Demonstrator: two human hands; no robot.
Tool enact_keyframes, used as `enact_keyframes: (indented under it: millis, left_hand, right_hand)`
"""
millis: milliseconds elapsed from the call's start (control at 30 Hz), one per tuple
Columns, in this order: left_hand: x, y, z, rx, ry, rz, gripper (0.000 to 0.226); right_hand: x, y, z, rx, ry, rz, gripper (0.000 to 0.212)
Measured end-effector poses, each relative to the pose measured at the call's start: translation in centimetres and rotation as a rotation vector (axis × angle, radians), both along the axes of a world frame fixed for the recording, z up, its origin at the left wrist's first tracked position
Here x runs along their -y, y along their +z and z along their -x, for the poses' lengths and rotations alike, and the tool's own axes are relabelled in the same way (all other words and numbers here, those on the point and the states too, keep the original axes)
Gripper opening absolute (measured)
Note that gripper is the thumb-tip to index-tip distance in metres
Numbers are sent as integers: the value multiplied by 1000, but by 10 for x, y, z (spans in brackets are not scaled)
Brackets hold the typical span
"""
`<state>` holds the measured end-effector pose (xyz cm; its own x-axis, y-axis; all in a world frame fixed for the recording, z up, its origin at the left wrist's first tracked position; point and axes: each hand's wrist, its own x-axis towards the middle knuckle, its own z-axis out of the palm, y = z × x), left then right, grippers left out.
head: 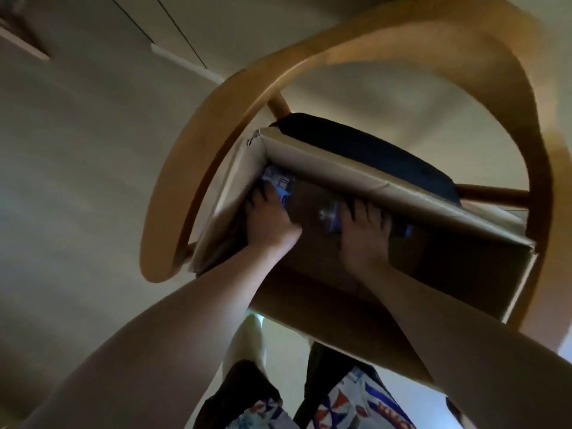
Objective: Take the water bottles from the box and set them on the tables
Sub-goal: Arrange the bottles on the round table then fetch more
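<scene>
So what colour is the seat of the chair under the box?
Dark navy, almost black; the seat shows behind the box in the head view.

- One cardboard box [340, 178], open at the top, sitting on the chair.
- One wooden chair [192, 168] with a curved back rail and one dark seat cushion [365, 150].
- Two hands inside the box: the left hand [269, 218] and the right hand [362, 233].
- Two water bottles in sight, as far as the dim box shows: one bottle [280, 182] under the left hand, one bottle [329, 216] under the right.
</scene>
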<state>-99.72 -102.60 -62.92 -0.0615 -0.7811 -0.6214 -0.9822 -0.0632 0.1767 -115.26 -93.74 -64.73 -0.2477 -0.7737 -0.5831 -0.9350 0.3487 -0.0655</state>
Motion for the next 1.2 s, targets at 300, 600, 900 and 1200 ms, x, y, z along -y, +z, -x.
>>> enact_keyframes:
  millis: [300,600,900,1200]
  left_hand:
    - [-3,-32,18,-30,59,-12,87]
    - [8,-39,18,-122,260,-280,83]
    - [2,28,30,-115,10,-315,55]
    - [-6,115,42,-214,-84,-270,60]
  right_hand:
    - [-9,-27,-1,3,-15,52,74]
    - [6,-28,11,104,-144,-83,62]
    - [-33,27,17,354,-711,-247,80]
    - [-52,125,6,295,-871,43,81]
